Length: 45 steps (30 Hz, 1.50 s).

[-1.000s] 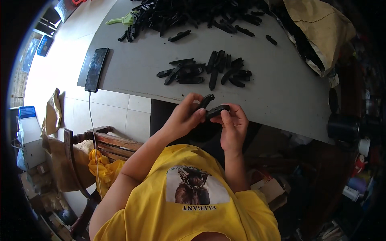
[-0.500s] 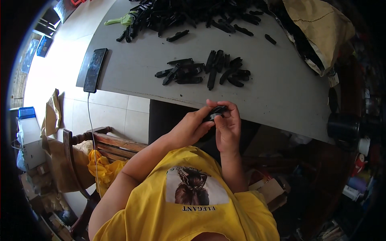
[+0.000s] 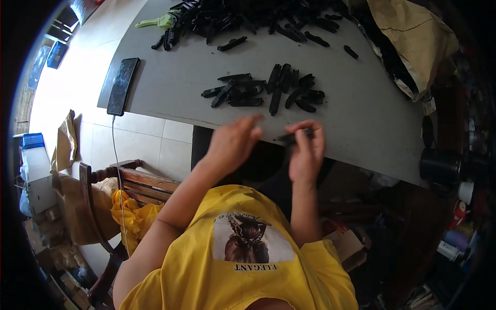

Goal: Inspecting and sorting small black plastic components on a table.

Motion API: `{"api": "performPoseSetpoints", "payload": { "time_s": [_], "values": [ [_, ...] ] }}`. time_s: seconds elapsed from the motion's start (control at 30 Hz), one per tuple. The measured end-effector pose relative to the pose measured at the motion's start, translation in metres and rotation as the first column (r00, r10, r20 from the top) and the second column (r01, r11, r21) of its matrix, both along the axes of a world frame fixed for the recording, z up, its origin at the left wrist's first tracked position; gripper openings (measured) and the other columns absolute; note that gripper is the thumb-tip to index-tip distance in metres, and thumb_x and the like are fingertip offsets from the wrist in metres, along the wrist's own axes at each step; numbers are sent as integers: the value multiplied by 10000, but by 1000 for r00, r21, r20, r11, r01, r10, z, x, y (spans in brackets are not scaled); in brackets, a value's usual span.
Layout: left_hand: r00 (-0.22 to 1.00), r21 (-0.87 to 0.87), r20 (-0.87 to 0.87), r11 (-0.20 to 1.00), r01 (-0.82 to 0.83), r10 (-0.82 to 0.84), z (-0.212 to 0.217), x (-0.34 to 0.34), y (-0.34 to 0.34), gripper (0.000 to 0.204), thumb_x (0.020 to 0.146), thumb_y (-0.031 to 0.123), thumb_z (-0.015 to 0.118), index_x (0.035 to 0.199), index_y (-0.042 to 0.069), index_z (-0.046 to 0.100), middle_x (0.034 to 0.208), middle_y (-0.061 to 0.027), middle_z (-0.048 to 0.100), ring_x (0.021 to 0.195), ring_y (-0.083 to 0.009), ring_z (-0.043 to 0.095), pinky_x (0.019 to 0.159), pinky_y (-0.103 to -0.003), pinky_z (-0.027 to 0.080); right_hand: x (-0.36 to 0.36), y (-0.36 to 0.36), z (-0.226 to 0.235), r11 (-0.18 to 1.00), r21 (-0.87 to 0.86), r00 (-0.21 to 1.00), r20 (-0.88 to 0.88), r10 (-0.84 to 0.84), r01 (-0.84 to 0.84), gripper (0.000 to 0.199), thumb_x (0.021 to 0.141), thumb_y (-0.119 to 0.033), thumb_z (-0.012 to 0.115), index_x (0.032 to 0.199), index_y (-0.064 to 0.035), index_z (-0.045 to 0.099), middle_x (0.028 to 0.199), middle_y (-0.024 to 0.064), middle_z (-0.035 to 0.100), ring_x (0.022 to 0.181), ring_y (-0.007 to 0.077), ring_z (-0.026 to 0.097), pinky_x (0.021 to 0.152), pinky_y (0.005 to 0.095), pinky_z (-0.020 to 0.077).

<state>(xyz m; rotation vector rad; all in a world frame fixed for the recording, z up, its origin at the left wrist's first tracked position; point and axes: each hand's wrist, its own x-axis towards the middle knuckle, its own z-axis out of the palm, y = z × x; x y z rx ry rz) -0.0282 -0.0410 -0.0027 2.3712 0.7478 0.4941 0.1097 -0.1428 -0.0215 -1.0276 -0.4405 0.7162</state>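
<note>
A person in a yellow shirt (image 3: pixel 186 263) sits at a grey table (image 3: pixel 367 108), both hands at its near edge. The right hand (image 3: pixel 307 155) grips a slim black part (image 3: pixel 293 137) between thumb and fingers, just beyond the body. To its left, the left hand (image 3: pixel 231 147) is blurred, well apart from that part; whether its fingers are closed on anything, one cannot tell. Just past the hands, more black parts lie in a loose cluster (image 3: pixel 277 98), some overlapping. At the far side spreads a large black heap (image 3: pixel 232 20), a green tool (image 3: pixel 157 22) at its left end. A phone (image 3: pixel 124 85) with a white cable (image 3: pixel 117 150) lies at the table's left edge; a brown paper bag (image 3: pixel 408 36) stands far right. A wooden chair (image 3: pixel 150 181) is near left.
</note>
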Motion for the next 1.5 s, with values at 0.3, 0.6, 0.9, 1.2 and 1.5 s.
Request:
{"api": "performPoseSetpoints", "payload": {
  "time_s": [0.3, 0.6, 0.9, 1.2, 1.5],
  "values": [
    [919, 371, -248, 906, -204, 308, -13, -4, 21, 266, 811, 209, 618, 1023, 101, 500, 841, -76, 528, 795, -263, 566, 627, -375, 472, 39, 21, 1, 637, -480, 277, 875, 398, 603, 158, 862, -202, 599, 928, -79, 525, 756, 97, 606, 695, 296, 613, 569, 379, 464],
    [969, 70, -120, 975, -210, 217, -10, -24, 17, 333, 766, 97, 636, 1058, 70, 478, 955, -141, 536, 872, -348, 554, 710, -404, 463, 56, 3, 1, 522, -516, 372, 855, 361, 679, 283, 850, -257, 617, 997, -73, 462, 840, 124, 616, 765, 325, 630, 638, 407, 488],
    [975, -325, 199, 945, -29, 98, 1, -11, 5, 258, 870, 115, 581, 1083, 27, 463, 827, -161, 574, 755, -225, 577, 687, -323, 441, 87, 2, -10, 529, -313, 186, 942, 279, 789, 235, 847, -210, 618, 995, -33, 570, 828, 97, 637, 686, 251, 620, 586, 343, 477],
    [984, -554, 178, 826, 100, 1, 21, 4, -13, 200, 937, 182, 471, 1052, 20, 448, 868, -149, 549, 732, -298, 539, 707, -326, 436, 11, -13, 43, 846, -447, 897, 182, 402, -289, 150, 793, -25, 638, 938, -2, 606, 729, 21, 585, 577, 54, 499, 508, 184, 383],
    [885, -774, 451, 545, 322, 117, -1, 2, -10, 192, 901, 172, 577, 992, 27, 489, 818, -6, 573, 725, -67, 508, 647, -230, 418, 8, -29, 33, 814, -332, 842, 92, 531, -477, 174, 787, -73, 573, 950, -12, 571, 728, 17, 559, 553, 58, 479, 522, 183, 390]
  ]
}}
